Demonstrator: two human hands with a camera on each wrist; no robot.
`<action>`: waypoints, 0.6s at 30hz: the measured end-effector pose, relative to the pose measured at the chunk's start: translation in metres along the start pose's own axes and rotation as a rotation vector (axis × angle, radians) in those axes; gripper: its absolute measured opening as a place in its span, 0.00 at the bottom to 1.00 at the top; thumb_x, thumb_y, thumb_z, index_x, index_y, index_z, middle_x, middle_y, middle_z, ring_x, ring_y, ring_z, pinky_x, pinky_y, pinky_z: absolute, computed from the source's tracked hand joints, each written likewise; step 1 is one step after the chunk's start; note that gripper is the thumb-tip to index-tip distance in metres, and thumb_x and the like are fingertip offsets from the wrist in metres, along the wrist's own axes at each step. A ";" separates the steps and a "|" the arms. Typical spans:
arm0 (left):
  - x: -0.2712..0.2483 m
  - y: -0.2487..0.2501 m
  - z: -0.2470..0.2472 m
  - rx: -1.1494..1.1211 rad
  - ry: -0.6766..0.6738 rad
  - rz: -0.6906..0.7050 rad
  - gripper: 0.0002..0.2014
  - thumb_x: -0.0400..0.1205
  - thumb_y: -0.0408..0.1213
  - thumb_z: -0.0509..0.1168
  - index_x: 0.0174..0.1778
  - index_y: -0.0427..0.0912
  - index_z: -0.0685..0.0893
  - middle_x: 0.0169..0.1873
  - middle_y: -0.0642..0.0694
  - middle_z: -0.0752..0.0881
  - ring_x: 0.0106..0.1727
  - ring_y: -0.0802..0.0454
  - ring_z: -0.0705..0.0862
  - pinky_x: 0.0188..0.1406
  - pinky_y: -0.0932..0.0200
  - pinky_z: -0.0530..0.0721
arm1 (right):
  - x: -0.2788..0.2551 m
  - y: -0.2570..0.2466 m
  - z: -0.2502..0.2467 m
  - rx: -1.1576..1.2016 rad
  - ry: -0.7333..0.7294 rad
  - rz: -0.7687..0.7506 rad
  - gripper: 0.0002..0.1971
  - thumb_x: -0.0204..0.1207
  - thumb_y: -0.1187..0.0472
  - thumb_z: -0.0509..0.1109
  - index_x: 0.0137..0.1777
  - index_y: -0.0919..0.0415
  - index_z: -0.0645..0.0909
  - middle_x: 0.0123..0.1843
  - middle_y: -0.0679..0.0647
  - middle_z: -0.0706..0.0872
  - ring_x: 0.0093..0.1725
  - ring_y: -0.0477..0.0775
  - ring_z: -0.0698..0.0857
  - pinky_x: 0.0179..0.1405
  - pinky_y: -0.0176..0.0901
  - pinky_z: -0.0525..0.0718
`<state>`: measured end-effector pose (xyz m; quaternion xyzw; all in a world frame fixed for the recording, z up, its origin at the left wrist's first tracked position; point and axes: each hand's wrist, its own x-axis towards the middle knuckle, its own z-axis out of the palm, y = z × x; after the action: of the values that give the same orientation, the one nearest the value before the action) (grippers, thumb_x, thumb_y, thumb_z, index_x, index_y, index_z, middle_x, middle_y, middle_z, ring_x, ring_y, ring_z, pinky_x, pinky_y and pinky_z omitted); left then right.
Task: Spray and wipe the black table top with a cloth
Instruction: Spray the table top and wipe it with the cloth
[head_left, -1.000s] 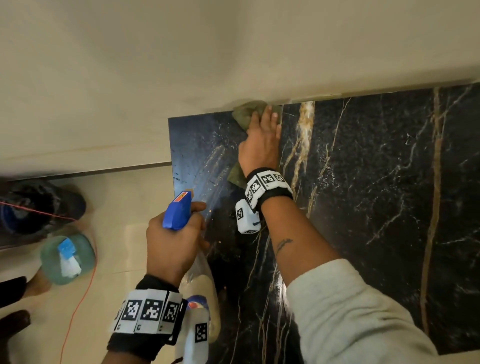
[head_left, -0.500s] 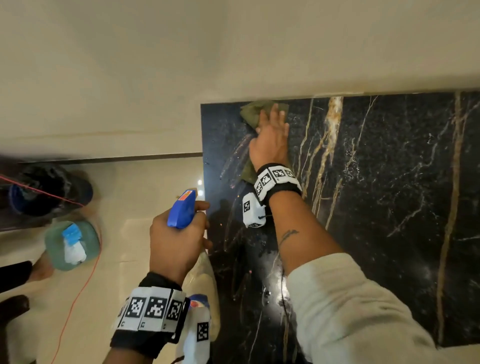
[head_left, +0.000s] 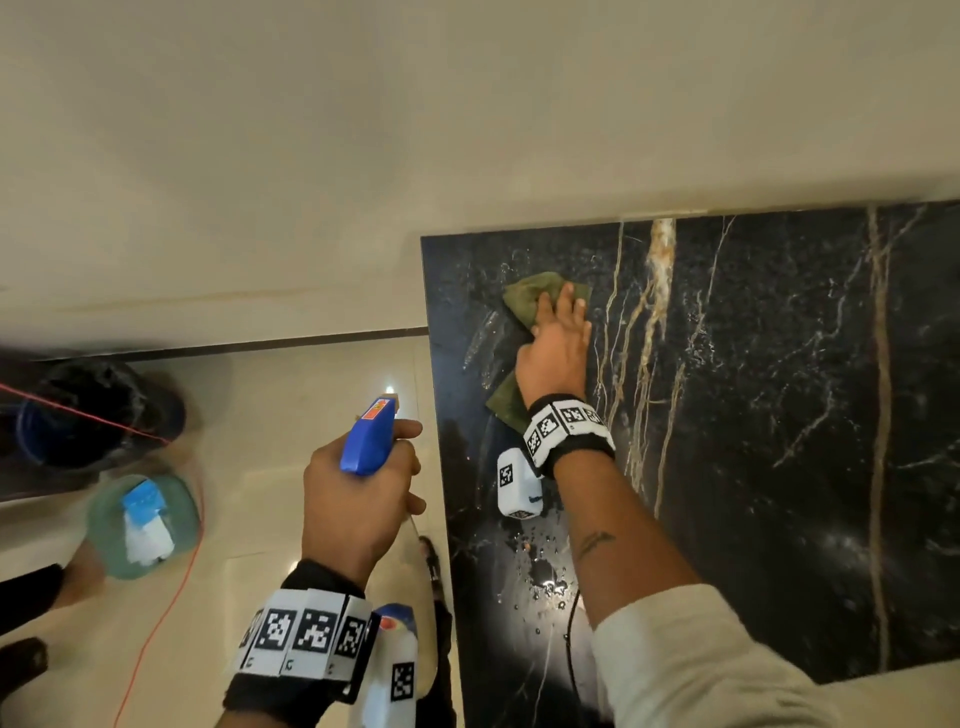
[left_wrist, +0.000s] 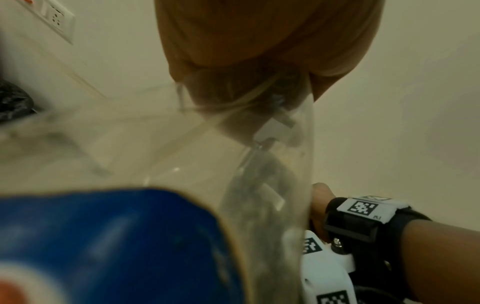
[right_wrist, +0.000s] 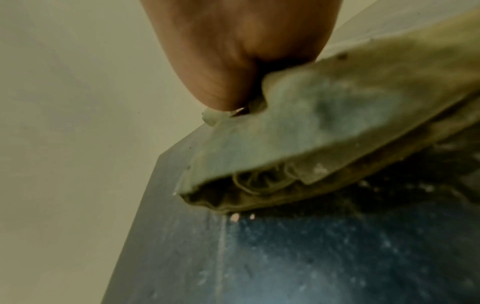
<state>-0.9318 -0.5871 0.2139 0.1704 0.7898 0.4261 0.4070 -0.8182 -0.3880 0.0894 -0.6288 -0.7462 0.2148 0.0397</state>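
Note:
The black marble table top (head_left: 753, 415) with gold veins fills the right of the head view. A folded green cloth (head_left: 527, 296) lies near its far left corner, and my right hand (head_left: 558, 343) presses flat on it with straight fingers. From the right wrist view the cloth (right_wrist: 311, 144) is bunched under the hand (right_wrist: 233, 51) on the wet table top (right_wrist: 259, 257). My left hand (head_left: 358, 509) grips a spray bottle by its blue trigger head (head_left: 369, 436), held over the floor just left of the table edge. The bottle's clear body (left_wrist: 182, 164) hangs below the left hand (left_wrist: 259, 41).
Water drops (head_left: 540, 571) and a black cable (head_left: 571, 649) lie on the table near my forearm. A cream wall (head_left: 467, 104) borders the far edge. On the tiled floor at left stand a dark bin (head_left: 98, 410) and a green bottle (head_left: 143, 525), crossed by a red cord (head_left: 156, 623).
My right hand has drawn the cloth back from the table's far edge toward me. The view has shifted left. The left hand still holds the spray bottle beside the table.

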 end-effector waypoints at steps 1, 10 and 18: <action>-0.001 0.000 0.000 -0.006 -0.002 -0.002 0.16 0.82 0.26 0.65 0.43 0.57 0.86 0.41 0.47 0.91 0.27 0.41 0.89 0.25 0.60 0.88 | -0.004 -0.003 0.000 0.005 -0.009 0.032 0.36 0.78 0.71 0.63 0.87 0.63 0.58 0.89 0.64 0.49 0.88 0.67 0.48 0.88 0.60 0.46; 0.001 0.003 0.004 -0.002 -0.045 0.009 0.18 0.82 0.27 0.65 0.42 0.59 0.86 0.41 0.44 0.90 0.27 0.40 0.89 0.26 0.55 0.88 | -0.030 -0.025 0.010 -0.001 -0.136 -0.214 0.37 0.78 0.73 0.62 0.87 0.59 0.57 0.90 0.59 0.48 0.89 0.62 0.46 0.88 0.57 0.44; 0.010 -0.002 0.000 -0.019 -0.040 0.021 0.10 0.84 0.32 0.67 0.44 0.52 0.88 0.37 0.41 0.89 0.26 0.39 0.89 0.27 0.51 0.88 | -0.042 -0.023 0.015 -0.006 -0.062 -0.042 0.40 0.79 0.69 0.65 0.88 0.59 0.51 0.90 0.60 0.43 0.89 0.63 0.42 0.88 0.58 0.43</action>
<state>-0.9374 -0.5821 0.2078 0.1832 0.7756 0.4344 0.4198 -0.8356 -0.4346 0.0936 -0.6063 -0.7606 0.2311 0.0193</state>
